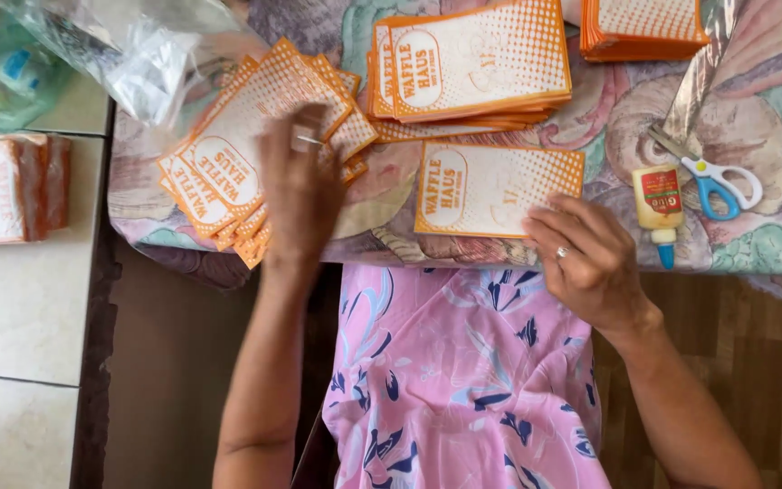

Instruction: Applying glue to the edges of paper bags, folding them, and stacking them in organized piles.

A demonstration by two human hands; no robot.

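hands sorting orange-and-white paper sleeves on a patterned tablecloth (pixel 753 109)

the single flat sleeve (pixel 498 188) lies at the near table edge — the right hand (pixel 586 258) pinches its lower right corner. left of it, the left hand (pixel 299 186) is blurred, fingers loosely spread over the fanned pile (pixel 228 154). right of the sleeve: a glue bottle (pixel 659 208) and scissors (pixel 712 179).

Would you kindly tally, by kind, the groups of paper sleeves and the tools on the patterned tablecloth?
Stacks or fans of orange-and-white paper sleeves: 3 (fanned, middle, top right)
Single orange-and-white paper sleeve: 1
Small yellow glue bottle: 1
Blue-handled scissors: 1
Total: 6
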